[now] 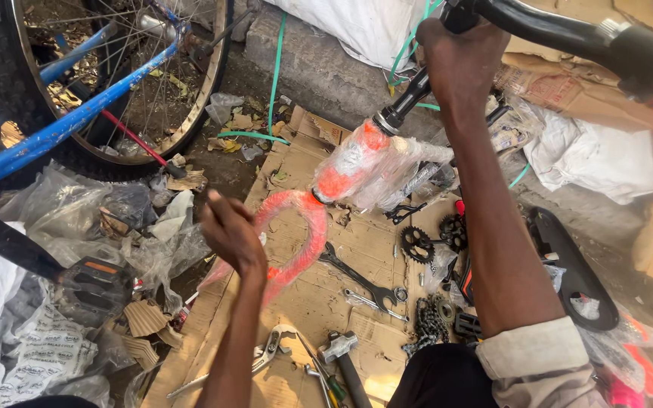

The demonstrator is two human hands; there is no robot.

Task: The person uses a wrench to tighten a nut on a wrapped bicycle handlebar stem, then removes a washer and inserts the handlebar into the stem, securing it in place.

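Nearest me, I am seeing steel tools lying on flattened brown cardboard (326, 302): a hammer (339, 349) with a dull grey head, pliers (270, 349), and a long black spanner (357, 276) with an open end. A greasy black chain (430, 323) is lying coiled beside two toothed sprockets (417, 244).

My left hand (230, 230) is hovering over the orange bicycle fork (296, 238), whose curved blade is wrapped in crinkled clear plastic; the fingers are curling loosely together, and I cannot tell whether they are touching the wrap. The fork is hanging just above the cardboard, rising to a plastic-wrapped orange head tube (357, 162).

Further up, my right hand (459, 60) is closing firmly around the black handlebar stem (406, 98), with the smooth black handlebar (561, 34) running off to the right.

Beyond, a blue bicycle frame (77, 113) and a spoked wheel (205, 75) with a knobbly tyre are standing amid crumpled plastic bags (69, 211).
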